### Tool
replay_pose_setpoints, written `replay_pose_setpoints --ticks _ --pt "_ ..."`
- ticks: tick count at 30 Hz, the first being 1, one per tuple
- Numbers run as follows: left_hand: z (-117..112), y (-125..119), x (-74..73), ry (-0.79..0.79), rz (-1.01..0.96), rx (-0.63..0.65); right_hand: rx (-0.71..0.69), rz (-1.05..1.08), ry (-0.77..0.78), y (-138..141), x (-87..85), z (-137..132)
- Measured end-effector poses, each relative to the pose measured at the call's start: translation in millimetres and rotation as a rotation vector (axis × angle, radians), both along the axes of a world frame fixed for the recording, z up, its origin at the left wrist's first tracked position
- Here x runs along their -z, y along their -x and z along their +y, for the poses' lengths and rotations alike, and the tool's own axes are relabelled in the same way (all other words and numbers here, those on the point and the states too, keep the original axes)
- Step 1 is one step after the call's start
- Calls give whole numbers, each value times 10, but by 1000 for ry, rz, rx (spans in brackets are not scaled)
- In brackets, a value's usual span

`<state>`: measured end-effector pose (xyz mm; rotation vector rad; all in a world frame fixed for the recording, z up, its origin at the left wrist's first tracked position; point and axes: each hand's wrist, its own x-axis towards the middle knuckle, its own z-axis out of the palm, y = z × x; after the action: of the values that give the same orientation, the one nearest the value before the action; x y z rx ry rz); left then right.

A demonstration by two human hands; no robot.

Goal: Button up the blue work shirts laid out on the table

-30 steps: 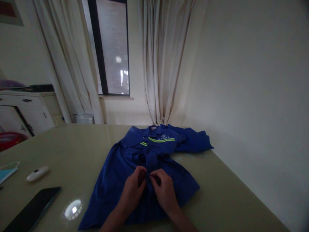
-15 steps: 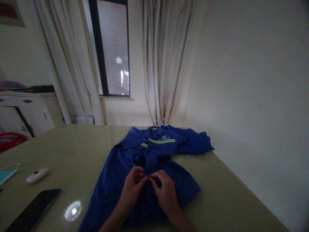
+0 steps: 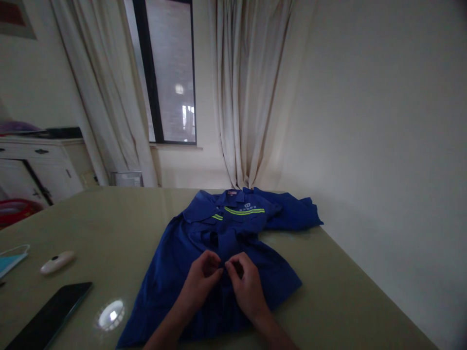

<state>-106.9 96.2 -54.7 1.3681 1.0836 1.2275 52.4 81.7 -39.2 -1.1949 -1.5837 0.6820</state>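
A blue work jacket with yellow-green reflective stripes and a pale chest logo lies on the table, its collar at the far end. One sleeve stretches out to the right; the lower front spreads toward me. My left hand pinches the jacket's front near the middle, thumb and fingers closed on the cloth. Close beside it, my right hand also pinches the front edge, the two sets of fingertips almost meeting. Whatever small part of the front lies between the fingertips is too small to make out.
On the left of the greenish table lie a dark phone, a pale oval device and a blue face mask. A light reflects off the tabletop near the phone. A wall runs along the right edge; curtains hang behind.
Both hands stay at the jacket's front with slight finger movement. The fingertips, touching before, now show a small gap. The jacket lies nearly as before.
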Motion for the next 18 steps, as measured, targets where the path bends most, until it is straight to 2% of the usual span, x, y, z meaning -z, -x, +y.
replay_pose_setpoints --ticks 3,6,10,12,15,18 --pt "-41 -18 -19 -63 169 20 -9 121 114 23 52 48" --pt "-86 -37 -29 -167 338 -35 -53 214 257 8 104 115" --pt "-133 -49 -30 -282 462 -71 -100 232 355 -51 132 170" --pt "-148 -54 -42 -297 503 -75 -100 198 332 -72 114 159" --pt "-140 -36 -78 -275 523 -61 -81 83 207 -93 71 110" --pt "-77 77 -91 -184 568 -30 -3 -168 71 -148 50 69"
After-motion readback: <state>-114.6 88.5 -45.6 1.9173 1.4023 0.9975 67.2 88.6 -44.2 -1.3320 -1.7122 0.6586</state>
